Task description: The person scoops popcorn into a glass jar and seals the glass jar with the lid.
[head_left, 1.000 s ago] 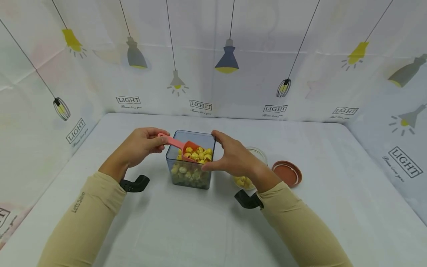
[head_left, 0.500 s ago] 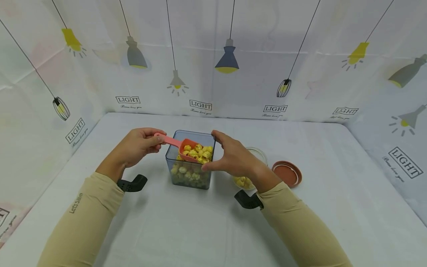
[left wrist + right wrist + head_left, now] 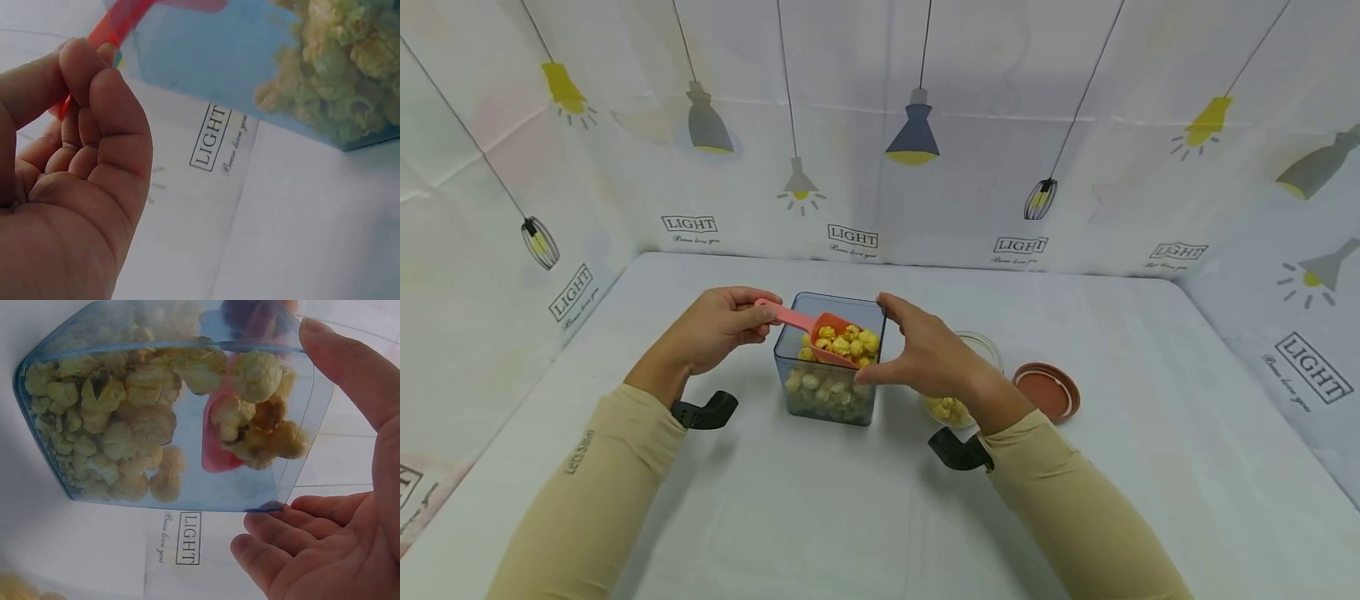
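Note:
My left hand pinches the handle of a pink scoop between thumb and fingers. The scoop's bowl, full of yellow popcorn, lies inside the top of a clear bluish square container. More popcorn shows through the container's wall in the right wrist view. My right hand holds the container at its right side, thumb at the near rim and fingers at the far corner. In the left wrist view, the left fingers are curled beside the container, and the scoop's handle rises past the fingertips.
Behind my right wrist stands a round glass jar with some popcorn in it, partly hidden by the forearm. A reddish-brown round lid lies to its right on the white tablecloth. A lamp-patterned curtain encloses the table.
The left hand and scoop shifted slightly left, then back to the right over the container. The right hand and container have kept their place.

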`<state>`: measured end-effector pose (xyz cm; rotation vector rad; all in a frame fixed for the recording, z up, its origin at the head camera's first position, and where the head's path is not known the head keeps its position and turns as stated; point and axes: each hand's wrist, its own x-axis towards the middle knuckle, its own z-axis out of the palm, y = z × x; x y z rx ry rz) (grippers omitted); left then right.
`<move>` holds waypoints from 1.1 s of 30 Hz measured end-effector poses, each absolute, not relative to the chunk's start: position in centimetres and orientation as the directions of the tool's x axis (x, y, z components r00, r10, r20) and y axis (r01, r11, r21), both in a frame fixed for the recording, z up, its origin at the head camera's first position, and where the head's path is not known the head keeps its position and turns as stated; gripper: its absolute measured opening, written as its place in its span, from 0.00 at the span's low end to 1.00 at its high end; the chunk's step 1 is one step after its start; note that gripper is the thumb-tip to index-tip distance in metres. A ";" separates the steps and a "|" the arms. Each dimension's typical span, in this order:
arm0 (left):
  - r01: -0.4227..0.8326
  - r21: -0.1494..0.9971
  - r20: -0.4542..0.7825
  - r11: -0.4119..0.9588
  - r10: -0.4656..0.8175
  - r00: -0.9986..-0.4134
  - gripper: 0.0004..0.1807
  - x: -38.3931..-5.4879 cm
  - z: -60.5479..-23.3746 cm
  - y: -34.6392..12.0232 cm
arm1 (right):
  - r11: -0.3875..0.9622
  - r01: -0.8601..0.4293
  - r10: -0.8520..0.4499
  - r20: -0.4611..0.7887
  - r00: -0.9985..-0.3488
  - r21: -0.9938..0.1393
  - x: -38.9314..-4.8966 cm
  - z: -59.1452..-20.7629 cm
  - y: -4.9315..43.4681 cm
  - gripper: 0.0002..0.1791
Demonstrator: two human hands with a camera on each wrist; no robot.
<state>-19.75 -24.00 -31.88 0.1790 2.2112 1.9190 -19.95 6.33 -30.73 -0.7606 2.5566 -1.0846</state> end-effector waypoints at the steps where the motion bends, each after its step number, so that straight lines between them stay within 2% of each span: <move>1: -0.045 0.989 -0.077 0.140 0.231 -0.970 0.22 -19.8 -31.9 -23.9 | 0.583 -0.363 -0.559 -0.035 -0.828 -0.727 -19.9 -30.7 6.3 0.60; 28: -0.076 0.990 -0.096 0.119 0.171 -0.981 0.23 -19.5 -32.5 -24.6 | 0.579 -0.379 -0.566 -0.021 -0.824 -0.722 -19.8 -30.6 6.4 0.61; 33: -0.079 0.994 -0.092 0.079 0.166 -0.982 0.23 -19.4 -32.8 -24.7 | 0.581 -0.373 -0.564 -0.028 -0.825 -0.723 -19.8 -30.6 6.4 0.61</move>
